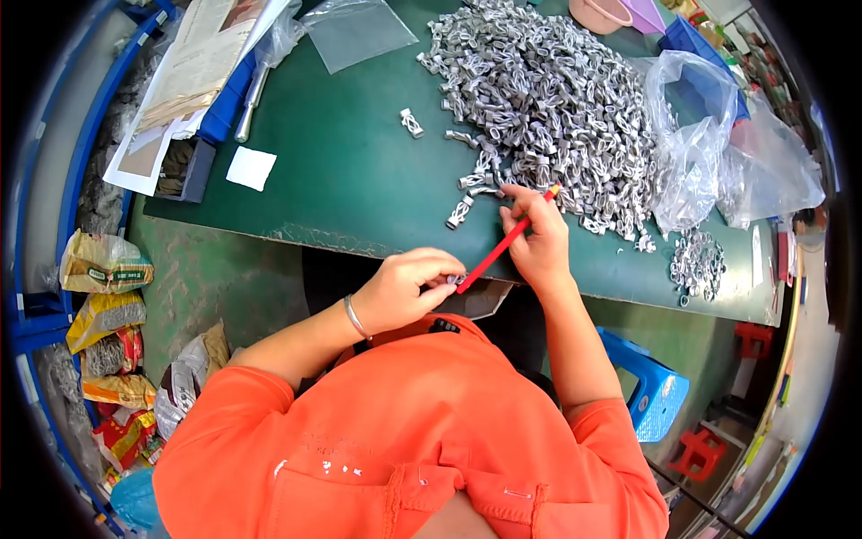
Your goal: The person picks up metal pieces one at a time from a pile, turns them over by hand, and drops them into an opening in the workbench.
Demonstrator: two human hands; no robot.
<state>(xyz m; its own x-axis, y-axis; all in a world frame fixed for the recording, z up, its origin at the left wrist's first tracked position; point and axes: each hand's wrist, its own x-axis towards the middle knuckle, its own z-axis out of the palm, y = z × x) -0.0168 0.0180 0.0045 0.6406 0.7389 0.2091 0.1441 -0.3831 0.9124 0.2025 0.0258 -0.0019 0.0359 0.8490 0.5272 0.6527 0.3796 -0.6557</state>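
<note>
My left hand (409,286) is pinched at the table's front edge around a small grey metal part (455,279), mostly covered by the fingers. In my right hand (540,241) lies a slim red pen-like stick (494,256) with a yellow end. The stick slants down to the left, and its lower tip meets or nearly meets the part at my left fingertips. Just beyond my right fingers spreads a large heap of small looped grey metal parts (557,108). A loose looped part (460,212) lies left of that hand, and another part (411,123) sits farther back.
The green table (341,180) carries a clear plastic bag (691,135) and small rings (697,265) on the right. Papers (193,81), a white paper square (250,168) and a flat plastic bag (359,34) are leftward. A blue stool (655,386) stands below right.
</note>
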